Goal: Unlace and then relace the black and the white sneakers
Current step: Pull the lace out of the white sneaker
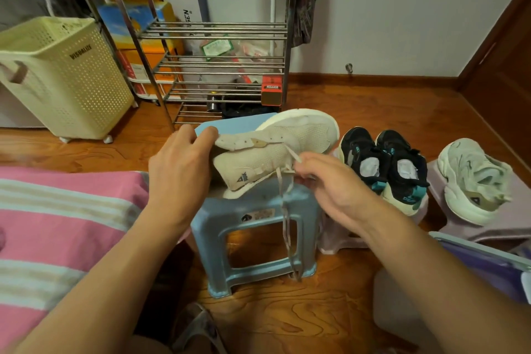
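Blue stool (253, 210) bearing white sneaker (275, 149), wooden floor (359, 112)

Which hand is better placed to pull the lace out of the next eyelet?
Probably the right hand: it already pinches the lace at the eyelets, while the left hand holds the white sneaker steady.

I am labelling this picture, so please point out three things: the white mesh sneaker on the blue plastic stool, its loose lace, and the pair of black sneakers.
White mesh sneaker (290, 135), head view: on its mesh side.
Loose pale lace (285, 218), head view: on the hanging strand.
Pair of black sneakers (402, 165), head view: on the right shoe's black upper.
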Tool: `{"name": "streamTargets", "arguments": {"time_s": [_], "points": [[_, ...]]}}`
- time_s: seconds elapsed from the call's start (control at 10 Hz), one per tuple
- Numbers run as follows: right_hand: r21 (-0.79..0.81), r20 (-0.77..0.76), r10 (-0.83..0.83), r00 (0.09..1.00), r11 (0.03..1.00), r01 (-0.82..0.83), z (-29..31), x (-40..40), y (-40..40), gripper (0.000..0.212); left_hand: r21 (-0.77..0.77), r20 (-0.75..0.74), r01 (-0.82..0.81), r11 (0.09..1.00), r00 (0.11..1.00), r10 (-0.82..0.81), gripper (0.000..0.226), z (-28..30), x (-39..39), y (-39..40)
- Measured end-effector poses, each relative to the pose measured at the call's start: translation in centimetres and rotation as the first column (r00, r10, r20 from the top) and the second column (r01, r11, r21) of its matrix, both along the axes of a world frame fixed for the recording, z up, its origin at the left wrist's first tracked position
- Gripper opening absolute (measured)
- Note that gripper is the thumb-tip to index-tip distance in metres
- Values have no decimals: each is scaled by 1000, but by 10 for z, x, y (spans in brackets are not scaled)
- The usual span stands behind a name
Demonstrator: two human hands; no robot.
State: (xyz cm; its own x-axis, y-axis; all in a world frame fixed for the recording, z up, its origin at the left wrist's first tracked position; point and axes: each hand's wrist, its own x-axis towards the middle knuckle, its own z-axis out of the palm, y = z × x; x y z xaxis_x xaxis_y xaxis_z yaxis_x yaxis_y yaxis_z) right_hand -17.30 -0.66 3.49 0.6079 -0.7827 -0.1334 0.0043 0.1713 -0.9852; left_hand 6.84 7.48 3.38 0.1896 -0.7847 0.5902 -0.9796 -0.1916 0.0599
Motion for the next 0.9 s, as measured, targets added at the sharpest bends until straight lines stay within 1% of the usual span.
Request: {"name": "streamTargets", "arguments": {"time_s": [0.1, 0.2, 0.3, 0.4, 0.5, 0.6, 0.7, 0.8, 0.9], "points": [[112, -42, 230, 972, 968, -224, -4, -27, 2, 28, 21, 34, -78, 997, 996, 77, 35, 8, 22, -3], [181, 59, 57, 997, 981, -67, -19, -49, -14, 42, 28, 8, -213, 977, 977, 213, 23, 11, 46, 2], [376, 350, -251, 902, 920, 109, -29, -64, -27, 38, 16, -88, -346, 938, 934, 346, 19, 8, 70, 10], [536, 495, -386, 778, 841, 76, -26, -67, -20, 33, 18, -111, -332, 943, 937, 332, 16, 4, 74, 9], [297, 136, -70, 988, 955, 27, -33, -56, -8, 31, -6, -157, -320, 947, 936, 315, 18, 4, 71, 4], [-385, -815, -173, 553, 875, -294, -56, -58, -14, 30, -32, -165, -318, 947, 937, 309, 22, 4, 73, 5], [-464, -865, -382, 325, 856, -230, -45, -60, -19, 23, -30, -128, -281, 959, 953, 276, 20, 3, 60, 7], [-352, -871, -230, 434, 909, -225, -24, -53, -16, 20, -36, -152, -231, 972, 963, 223, 21, 5, 49, 5], [-491, -763, -258, 593, 827, -273, -4, -36, 6, 54, -85, -153, -171, 982, 976, 156, 23, 10, 34, 7]]}}
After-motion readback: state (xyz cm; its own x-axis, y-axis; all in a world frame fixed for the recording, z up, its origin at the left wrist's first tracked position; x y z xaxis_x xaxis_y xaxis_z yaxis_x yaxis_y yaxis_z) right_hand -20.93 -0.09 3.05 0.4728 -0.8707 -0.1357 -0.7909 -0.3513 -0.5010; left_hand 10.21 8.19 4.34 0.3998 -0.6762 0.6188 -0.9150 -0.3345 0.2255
